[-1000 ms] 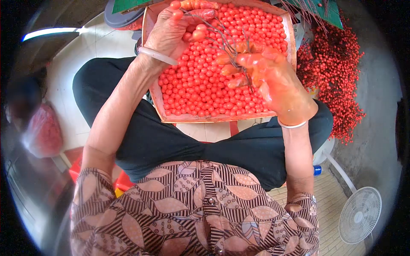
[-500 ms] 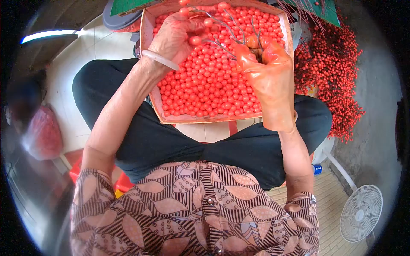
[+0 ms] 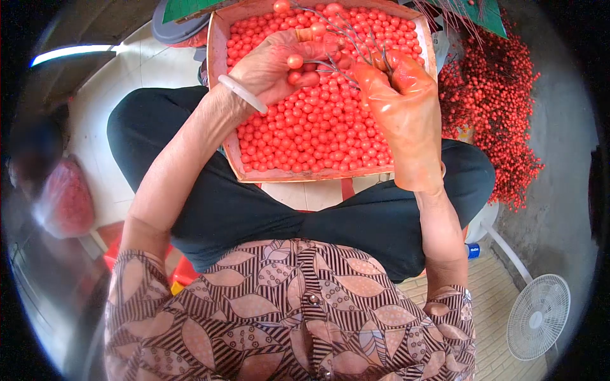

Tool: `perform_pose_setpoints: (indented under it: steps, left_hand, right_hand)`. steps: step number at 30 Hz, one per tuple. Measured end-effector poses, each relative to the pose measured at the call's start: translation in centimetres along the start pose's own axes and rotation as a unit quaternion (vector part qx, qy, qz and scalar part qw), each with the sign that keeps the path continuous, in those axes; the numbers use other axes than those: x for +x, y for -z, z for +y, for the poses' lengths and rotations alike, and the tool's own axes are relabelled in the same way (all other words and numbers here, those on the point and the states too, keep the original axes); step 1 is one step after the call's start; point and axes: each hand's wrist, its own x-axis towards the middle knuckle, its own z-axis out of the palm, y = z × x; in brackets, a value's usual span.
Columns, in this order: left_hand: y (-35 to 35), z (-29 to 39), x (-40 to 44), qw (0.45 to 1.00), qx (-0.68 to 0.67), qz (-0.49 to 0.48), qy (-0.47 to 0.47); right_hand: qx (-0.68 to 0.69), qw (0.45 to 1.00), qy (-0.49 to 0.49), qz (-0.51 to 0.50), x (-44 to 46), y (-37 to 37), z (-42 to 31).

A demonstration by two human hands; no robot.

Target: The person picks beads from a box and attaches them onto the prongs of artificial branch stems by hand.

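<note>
A wire-like branch (image 3: 349,37) with several round red berries (image 3: 295,61) on its tips is held above a shallow box (image 3: 218,63). My right hand (image 3: 405,108), in a glossy orange rubber glove, is closed round the gathered stems at the box's right side. My left hand (image 3: 272,62), bare and with a pale bangle (image 3: 242,94) on its wrist, has its red-stained fingers bent together at a berry near the stem ends. The fingertips partly hide that berry. Loose red berries (image 3: 311,140) fill the box beneath both hands.
Bunches of small red berries on stems (image 3: 495,114) lie to the right. A white fan (image 3: 537,317) stands at lower right. On the left are a bag of red stuff (image 3: 67,200) and a grey-lidded bucket (image 3: 181,25). My dark-trousered legs (image 3: 159,120) flank the box.
My left hand has shifted slightly right and down, nearer the gloved hand, and its fingers have closed in among the stem tips. My right hand keeps its hold on the branch.
</note>
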Motion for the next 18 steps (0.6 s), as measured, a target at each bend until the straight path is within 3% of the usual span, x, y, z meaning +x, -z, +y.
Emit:
perform_pose_setpoints:
  steps: [7,10,18]
  left_hand:
    - [-0.7,0.3,-0.1,0.995,-0.041,0.085,0.031]
    - [-1.2,0.5,-0.1,0.998,-0.059,-0.003,0.012]
    - [-1.2,-0.3,-0.3,0.998,-0.041,0.048,-0.014]
  right_hand:
    - [-0.044,0.999,0.003,-0.004,0.1,0.1,-0.1]
    - [-0.042,0.999,0.002,-0.007,0.2,0.1,0.0]
    - [-0.019,0.999,0.028,0.025,0.0,-0.5,1.0]
